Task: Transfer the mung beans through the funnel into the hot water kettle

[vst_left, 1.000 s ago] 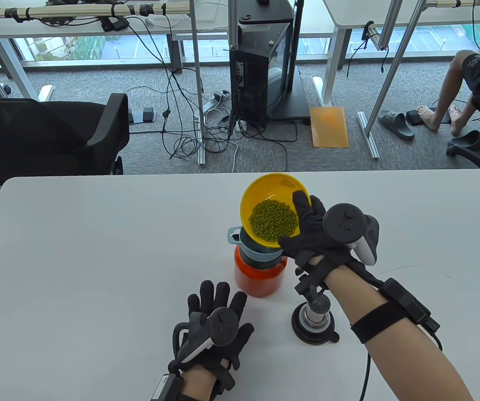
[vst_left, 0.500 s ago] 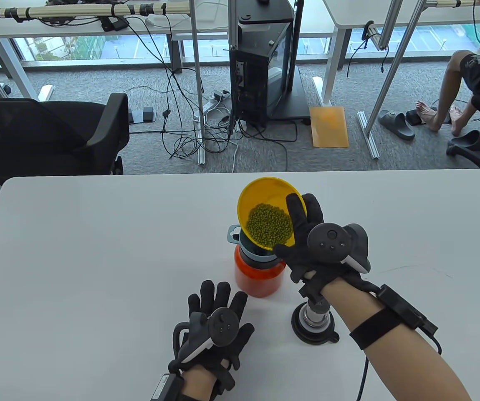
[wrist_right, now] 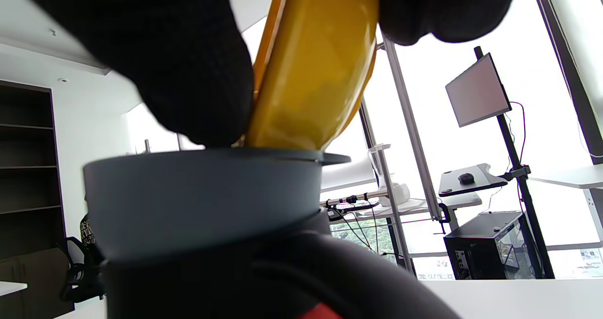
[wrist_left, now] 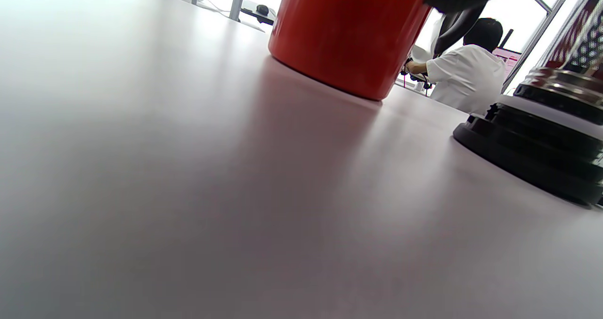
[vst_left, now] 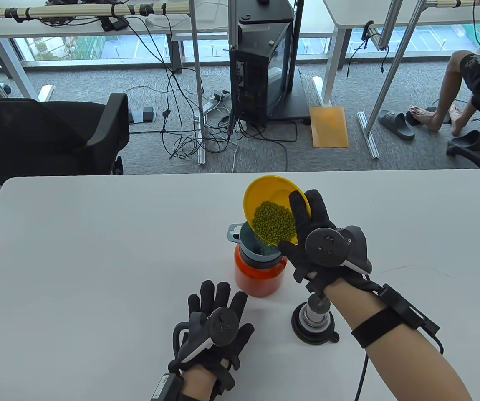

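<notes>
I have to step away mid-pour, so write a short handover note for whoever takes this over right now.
Right hand: grips the yellow bowl by its rim, tilted steeply over the grey funnel.
Left hand: rests flat on the table, holding nothing.
Funnel sits in the mouth of the orange kettle; the kettle's lid lies on the table beside it.
Done: pouring has begun; a few mung beans are dropping into the funnel.
Left: most beans remain in the bowl; finish the pour, then set the bowl down.
</notes>
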The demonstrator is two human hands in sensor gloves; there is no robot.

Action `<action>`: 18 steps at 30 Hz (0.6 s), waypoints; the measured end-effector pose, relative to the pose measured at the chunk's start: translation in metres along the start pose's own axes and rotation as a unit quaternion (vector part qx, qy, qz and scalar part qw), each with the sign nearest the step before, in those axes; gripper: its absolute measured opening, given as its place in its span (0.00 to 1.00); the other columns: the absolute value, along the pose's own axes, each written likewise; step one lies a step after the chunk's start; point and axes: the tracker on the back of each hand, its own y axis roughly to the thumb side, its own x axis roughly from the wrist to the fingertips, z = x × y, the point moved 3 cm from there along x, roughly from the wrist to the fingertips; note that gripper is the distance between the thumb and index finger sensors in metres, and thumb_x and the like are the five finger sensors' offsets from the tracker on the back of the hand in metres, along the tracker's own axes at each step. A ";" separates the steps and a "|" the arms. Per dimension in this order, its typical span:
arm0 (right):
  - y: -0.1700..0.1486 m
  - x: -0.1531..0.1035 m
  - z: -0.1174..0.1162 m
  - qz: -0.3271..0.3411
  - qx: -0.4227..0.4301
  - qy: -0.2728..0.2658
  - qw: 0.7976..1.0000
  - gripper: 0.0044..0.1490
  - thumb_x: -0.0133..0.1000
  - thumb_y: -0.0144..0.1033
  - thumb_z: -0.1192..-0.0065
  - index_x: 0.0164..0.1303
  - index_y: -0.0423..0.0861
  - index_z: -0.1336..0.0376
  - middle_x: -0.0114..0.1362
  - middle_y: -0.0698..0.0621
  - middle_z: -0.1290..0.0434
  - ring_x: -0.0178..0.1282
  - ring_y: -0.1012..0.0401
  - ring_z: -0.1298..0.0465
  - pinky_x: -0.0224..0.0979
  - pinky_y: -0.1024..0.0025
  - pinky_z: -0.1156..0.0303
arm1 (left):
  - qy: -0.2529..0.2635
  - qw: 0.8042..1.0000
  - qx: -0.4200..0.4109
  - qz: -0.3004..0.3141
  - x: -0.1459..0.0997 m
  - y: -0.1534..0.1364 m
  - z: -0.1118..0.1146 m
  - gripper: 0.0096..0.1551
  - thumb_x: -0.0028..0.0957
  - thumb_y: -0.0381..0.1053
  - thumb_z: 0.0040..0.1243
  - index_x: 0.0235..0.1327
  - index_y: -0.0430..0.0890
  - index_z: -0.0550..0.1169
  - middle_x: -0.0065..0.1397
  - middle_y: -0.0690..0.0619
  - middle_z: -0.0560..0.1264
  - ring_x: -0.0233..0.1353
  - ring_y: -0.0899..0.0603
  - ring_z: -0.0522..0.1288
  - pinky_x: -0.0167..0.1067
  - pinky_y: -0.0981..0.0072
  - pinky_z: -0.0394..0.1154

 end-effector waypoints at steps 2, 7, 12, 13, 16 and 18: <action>0.000 0.000 0.000 0.000 0.000 0.000 1.000 0.74 0.45 0.38 0.17 0.80 0.33 0.67 0.73 0.24 0.72 0.72 0.29 0.44 0.66 0.36 0.39 | 0.000 1.000 -0.001 0.000 0.000 0.000 0.000 0.48 0.50 0.69 0.49 0.81 0.59 0.49 0.84 0.51 0.35 0.78 0.34 0.24 0.70 0.30 0.29; 0.003 0.000 0.000 0.011 -0.017 -0.001 1.000 0.74 0.45 0.37 0.17 0.80 0.33 0.67 0.73 0.24 0.72 0.72 0.29 0.44 0.66 0.36 0.39 | -0.001 1.000 -0.001 0.000 0.000 0.000 0.000 0.48 0.50 0.69 0.49 0.81 0.58 0.48 0.84 0.51 0.35 0.78 0.34 0.24 0.70 0.30 0.29; 0.014 -0.001 0.001 0.039 -0.059 -0.006 0.998 0.74 0.45 0.37 0.17 0.80 0.33 0.67 0.73 0.24 0.73 0.72 0.29 0.45 0.66 0.36 0.39 | -0.001 1.000 -0.002 0.000 0.000 0.000 -0.001 0.48 0.50 0.69 0.49 0.81 0.58 0.48 0.84 0.50 0.35 0.78 0.34 0.24 0.70 0.30 0.29; 0.015 -0.001 0.001 0.043 -0.063 -0.006 0.997 0.74 0.45 0.37 0.17 0.80 0.33 0.67 0.73 0.24 0.73 0.72 0.29 0.45 0.66 0.36 0.39 | -0.001 1.000 -0.002 0.000 0.000 0.000 -0.001 0.48 0.50 0.69 0.49 0.81 0.58 0.48 0.84 0.51 0.35 0.78 0.34 0.24 0.70 0.30 0.29; 0.022 -0.002 0.001 0.063 -0.086 -0.008 0.994 0.74 0.45 0.36 0.17 0.80 0.34 0.68 0.73 0.25 0.73 0.72 0.29 0.46 0.67 0.36 0.40 | -0.001 1.000 -0.002 0.000 0.000 0.000 -0.001 0.48 0.50 0.69 0.48 0.81 0.58 0.48 0.84 0.51 0.35 0.78 0.34 0.24 0.70 0.30 0.29; 0.030 -0.004 0.001 0.089 -0.119 -0.013 0.989 0.74 0.46 0.35 0.17 0.80 0.34 0.68 0.73 0.25 0.74 0.73 0.28 0.47 0.68 0.34 0.42 | 0.000 1.000 -0.002 0.000 0.000 0.000 -0.001 0.48 0.50 0.69 0.49 0.81 0.58 0.48 0.84 0.51 0.35 0.78 0.34 0.24 0.70 0.30 0.29</action>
